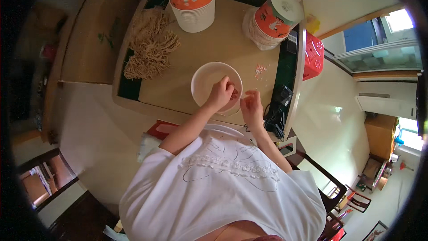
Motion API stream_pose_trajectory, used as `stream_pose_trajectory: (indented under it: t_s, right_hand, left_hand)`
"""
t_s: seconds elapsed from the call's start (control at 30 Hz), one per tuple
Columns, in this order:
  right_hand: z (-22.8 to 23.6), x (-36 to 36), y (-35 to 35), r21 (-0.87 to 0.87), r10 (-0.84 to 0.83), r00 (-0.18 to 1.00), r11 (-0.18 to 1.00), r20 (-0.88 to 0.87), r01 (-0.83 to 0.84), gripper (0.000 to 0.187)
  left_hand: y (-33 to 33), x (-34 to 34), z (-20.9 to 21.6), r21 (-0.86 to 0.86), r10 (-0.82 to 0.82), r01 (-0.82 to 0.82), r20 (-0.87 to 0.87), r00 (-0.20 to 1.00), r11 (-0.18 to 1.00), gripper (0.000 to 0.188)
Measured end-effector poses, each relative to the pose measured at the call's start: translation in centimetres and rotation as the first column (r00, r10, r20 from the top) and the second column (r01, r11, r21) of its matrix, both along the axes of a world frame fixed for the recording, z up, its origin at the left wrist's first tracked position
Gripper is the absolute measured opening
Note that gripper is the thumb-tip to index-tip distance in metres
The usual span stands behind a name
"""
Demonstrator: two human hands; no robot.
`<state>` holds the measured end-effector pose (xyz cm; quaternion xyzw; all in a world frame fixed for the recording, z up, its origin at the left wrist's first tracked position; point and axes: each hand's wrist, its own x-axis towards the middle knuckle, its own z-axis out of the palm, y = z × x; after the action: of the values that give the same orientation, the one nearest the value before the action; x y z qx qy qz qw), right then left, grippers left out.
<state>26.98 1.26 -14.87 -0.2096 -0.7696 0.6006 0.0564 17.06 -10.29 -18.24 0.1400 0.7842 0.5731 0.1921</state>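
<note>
A white round bowl or tub (pixel 201 78) stands near the front edge of the table. My left hand (pixel 220 94) reaches over its rim with the fingers curled closed. Whatever those fingers may hold is hidden. Just right of the bowl is my right hand (pixel 252 107), its fingers bent together in a pinch, with anything in them too small to make out. A thin pale line, perhaps a string, shows below the bowl between the hands. Beyond my right hand lies a small scatter of pink, red and white bits (pixel 261 70), possibly beads.
Tan twine (pixel 154 44) is heaped at the table's left. Farther back stand a stack of white tubs (pixel 194 18) topped by an orange-green one, and another bagged orange tub (pixel 271 20). Black cables and small devices (pixel 281 107) line the right edge; a red stool (pixel 313 56) stands beyond.
</note>
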Motion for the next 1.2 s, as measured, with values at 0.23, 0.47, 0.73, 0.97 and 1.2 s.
stream_pose_trajectory:
  t_s: [0.23,0.47,0.73,0.97,1.2]
  right_hand:
    - [4.9,0.5,-1.8,0.488,0.541,0.820,0.673,0.188,-0.556,0.014]
    - [3.4,-6.9,4.7,0.593,0.512,0.832,0.609,0.214,-0.527,0.011]
    - [0.2,-7.5,5.6,0.574,0.471,0.844,0.628,0.257,-0.526,0.007]
    - [0.2,-7.9,5.9,0.358,0.491,0.841,0.761,0.227,-0.541,0.007]
    - [0.8,-6.9,5.1,0.477,0.447,0.859,0.716,0.249,-0.510,0.006]
  left_hand:
    - [1.2,-0.3,-0.3,0.276,-0.169,-0.161,0.860,0.481,0.948,0.010]
    - [1.6,0.5,-3.3,0.364,-0.160,-0.040,0.504,0.849,0.931,0.012]
    - [1.6,1.4,-2.6,0.268,0.046,-0.017,-0.105,0.993,0.963,0.017]
    - [0.7,1.7,0.4,-0.148,-0.111,0.028,-0.587,0.802,0.989,0.018]
    - [1.3,1.5,-0.6,-0.295,-0.213,0.007,-0.672,0.709,0.956,0.020]
